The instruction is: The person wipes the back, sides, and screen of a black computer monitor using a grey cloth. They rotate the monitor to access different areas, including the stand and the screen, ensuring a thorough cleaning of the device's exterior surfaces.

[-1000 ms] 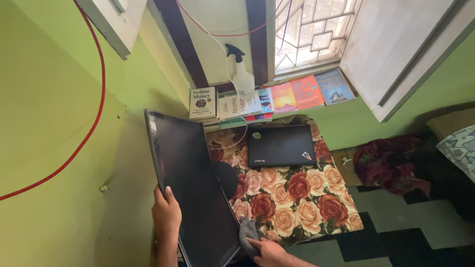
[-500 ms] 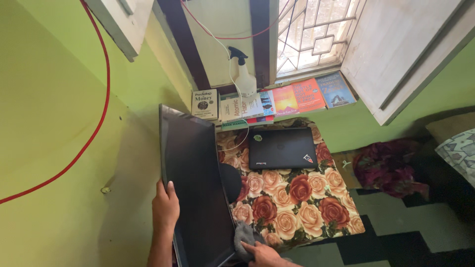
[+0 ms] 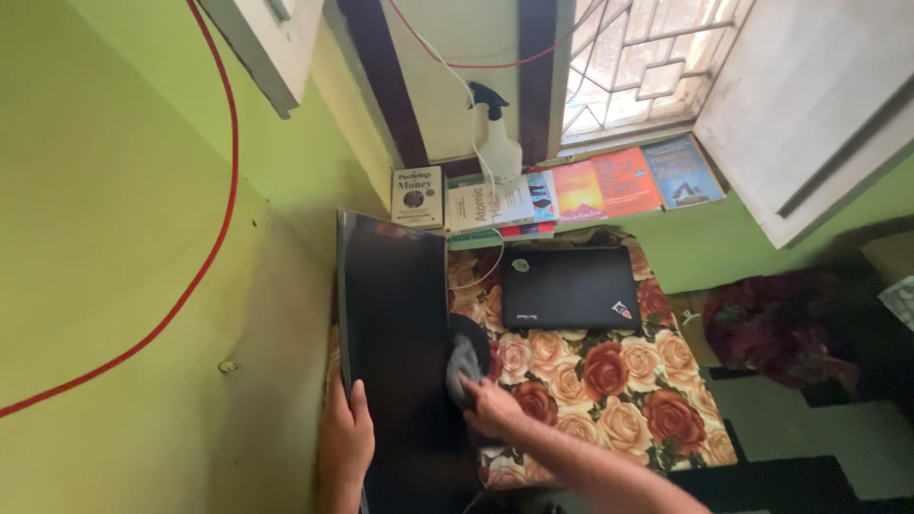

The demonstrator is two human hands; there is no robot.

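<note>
Head view: the left hand (image 3: pixel 347 440) grips the near left edge of the monitor (image 3: pixel 395 324), which stands on the floral table (image 3: pixel 609 381) by the green wall. The right hand (image 3: pixel 492 407) clutches a grey cloth (image 3: pixel 463 363) against the screen's right edge.

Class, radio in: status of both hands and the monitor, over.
Left hand grips monitor edge. Right hand presses grey cloth on screen. Laptop closed alongside, clear.
</note>
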